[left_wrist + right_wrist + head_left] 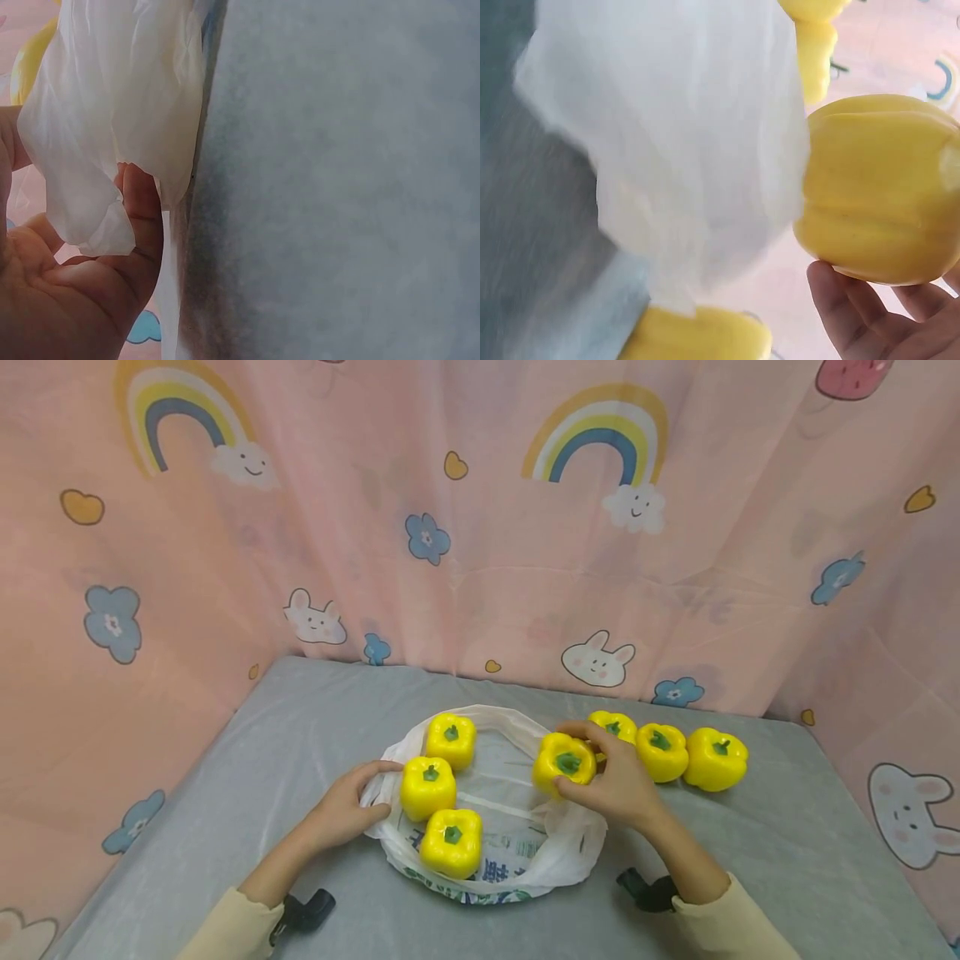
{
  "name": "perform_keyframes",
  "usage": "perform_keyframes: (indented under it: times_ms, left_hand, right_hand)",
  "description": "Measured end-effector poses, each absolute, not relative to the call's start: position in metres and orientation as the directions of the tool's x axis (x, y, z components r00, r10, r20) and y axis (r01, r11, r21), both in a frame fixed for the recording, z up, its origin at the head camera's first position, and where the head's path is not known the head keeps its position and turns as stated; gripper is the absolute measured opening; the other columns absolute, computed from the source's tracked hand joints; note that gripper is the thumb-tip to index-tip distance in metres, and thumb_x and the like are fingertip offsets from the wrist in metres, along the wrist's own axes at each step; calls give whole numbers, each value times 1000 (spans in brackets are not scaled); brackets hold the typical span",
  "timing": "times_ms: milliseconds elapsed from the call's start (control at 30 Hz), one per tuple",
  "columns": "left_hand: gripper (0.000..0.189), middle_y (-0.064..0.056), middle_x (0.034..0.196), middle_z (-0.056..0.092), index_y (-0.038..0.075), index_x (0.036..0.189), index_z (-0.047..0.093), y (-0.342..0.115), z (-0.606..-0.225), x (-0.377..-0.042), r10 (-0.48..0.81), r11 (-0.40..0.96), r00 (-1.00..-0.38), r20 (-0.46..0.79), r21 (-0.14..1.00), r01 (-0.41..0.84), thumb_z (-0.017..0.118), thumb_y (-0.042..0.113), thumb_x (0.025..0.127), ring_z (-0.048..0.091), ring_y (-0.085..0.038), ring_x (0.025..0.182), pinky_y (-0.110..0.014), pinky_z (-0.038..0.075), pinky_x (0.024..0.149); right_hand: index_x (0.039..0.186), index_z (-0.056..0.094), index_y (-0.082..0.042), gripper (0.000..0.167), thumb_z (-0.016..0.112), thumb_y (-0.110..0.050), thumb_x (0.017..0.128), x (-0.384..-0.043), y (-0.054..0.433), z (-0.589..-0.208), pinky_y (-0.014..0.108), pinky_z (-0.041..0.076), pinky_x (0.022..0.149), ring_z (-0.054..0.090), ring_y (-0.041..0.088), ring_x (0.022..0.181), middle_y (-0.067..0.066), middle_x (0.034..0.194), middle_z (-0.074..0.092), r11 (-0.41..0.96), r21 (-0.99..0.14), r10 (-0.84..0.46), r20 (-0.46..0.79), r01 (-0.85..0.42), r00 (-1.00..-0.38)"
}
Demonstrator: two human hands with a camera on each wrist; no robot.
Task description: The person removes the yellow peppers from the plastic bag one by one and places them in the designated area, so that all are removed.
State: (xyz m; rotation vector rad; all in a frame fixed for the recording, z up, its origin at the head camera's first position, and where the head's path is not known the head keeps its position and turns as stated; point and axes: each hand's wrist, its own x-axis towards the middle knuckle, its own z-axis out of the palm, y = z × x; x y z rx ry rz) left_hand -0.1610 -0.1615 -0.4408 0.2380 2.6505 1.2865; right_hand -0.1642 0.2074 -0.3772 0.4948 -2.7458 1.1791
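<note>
A white plastic bag [573,860] with printed lettering lies open-mouthed in the middle of the table. Three yellow bell peppers with green stems, among them the nearest pepper [452,845], sit along its left side, inside the rim. My left hand [347,806] holds the bag's left edge, its fingers curled at the loose plastic [112,135] in the left wrist view. Over the bag's right rim, my right hand [622,781] grips another yellow bell pepper [564,762] between thumb and fingers. That pepper [885,187] is beside the white plastic in the right wrist view.
Three more yellow peppers stand in a row beyond my right hand: one partly hidden pepper [611,723], a middle pepper [663,753] and a right-hand pepper [716,760]. Grey cloth [810,852] covers the table. A pink printed curtain [510,602] hangs around its back and sides.
</note>
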Motion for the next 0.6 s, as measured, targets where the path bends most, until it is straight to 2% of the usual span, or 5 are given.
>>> perform_keyframes:
  times_ms: [367,600]
  left_hand:
    - [49,-14,144,48,23,131,55,-161,-440,-161,232,607,-969,-87,791,74,63,11,84,40,-38,137,-62,30,111]
    - [49,-14,144,48,23,130,55,-161,-440,-161,225,611,-971,-83,788,74,63,11,84,40,-38,137,-61,30,110]
  right_hand:
    - [125,57,-11,61,81,-19,70,-160,242,-371,29,52,73,57,19,88,8,117,65,721,-610,-212,256,-328,-943]
    - [127,56,-10,64,81,-22,70,-158,259,-373,36,53,77,58,24,93,13,124,62,772,-557,-208,234,-306,-950]
